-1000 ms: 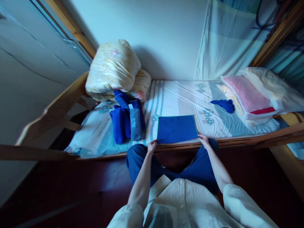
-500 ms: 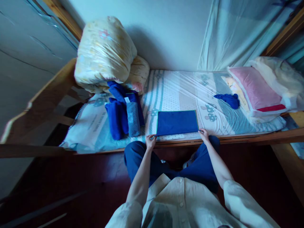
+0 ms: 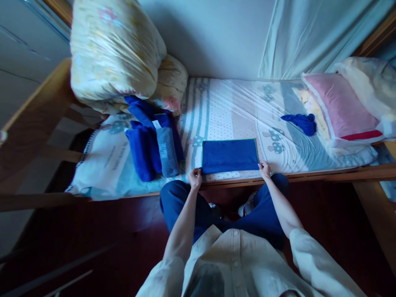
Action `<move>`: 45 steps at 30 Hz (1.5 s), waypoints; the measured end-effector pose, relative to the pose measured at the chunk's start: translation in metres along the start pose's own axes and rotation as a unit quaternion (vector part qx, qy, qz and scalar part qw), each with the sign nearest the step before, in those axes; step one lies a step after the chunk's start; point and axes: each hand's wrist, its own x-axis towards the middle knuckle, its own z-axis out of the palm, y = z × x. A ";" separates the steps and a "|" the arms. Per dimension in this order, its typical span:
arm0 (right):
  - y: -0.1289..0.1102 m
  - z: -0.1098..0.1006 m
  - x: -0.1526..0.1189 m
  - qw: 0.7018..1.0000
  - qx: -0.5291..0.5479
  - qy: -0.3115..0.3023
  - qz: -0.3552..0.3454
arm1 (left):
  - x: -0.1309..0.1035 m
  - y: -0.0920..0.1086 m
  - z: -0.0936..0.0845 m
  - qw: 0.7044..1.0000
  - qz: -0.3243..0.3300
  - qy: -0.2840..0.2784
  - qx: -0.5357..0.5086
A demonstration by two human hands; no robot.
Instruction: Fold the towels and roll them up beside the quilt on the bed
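Note:
A blue towel [image 3: 229, 154] with a thin green edge lies flat as a rectangle near the front of the bed [image 3: 232, 117]. My left hand [image 3: 195, 177] pinches its near left corner. At the near right corner, my right hand [image 3: 264, 169] has the towel between its fingers. Left of the towel lie rolled blue towels [image 3: 140, 154] and a rolled grey-blue towel [image 3: 167, 152] with a white label. A small bunched blue cloth [image 3: 300, 123] rests to the right.
Piled at the bed's left end is a bulky yellow quilt [image 3: 114, 53]. A pink pillow [image 3: 346, 105] lies at the right end. A wooden rail [image 3: 331, 175] runs along the front edge, and a pale curtain [image 3: 297, 41] hangs behind.
Both hands still hold the towel's near corners, which sit slightly higher in view. The view has shifted and the quilt appears larger.

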 end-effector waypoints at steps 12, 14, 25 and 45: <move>0.008 0.003 0.000 0.997 -0.070 -0.003 -0.011 | -0.003 -0.012 0.003 0.999 -0.023 0.016 0.044; 0.008 0.003 0.000 0.997 -0.075 -0.002 -0.012 | -0.003 -0.012 0.003 0.999 -0.019 0.016 0.046; 0.003 0.007 -0.004 0.994 -0.112 -0.002 -0.013 | -0.008 -0.011 0.007 0.996 0.017 0.011 0.082; -0.027 -0.010 -0.037 0.871 -0.351 -0.148 -0.309 | -0.028 -0.012 0.005 0.900 0.306 -0.171 0.260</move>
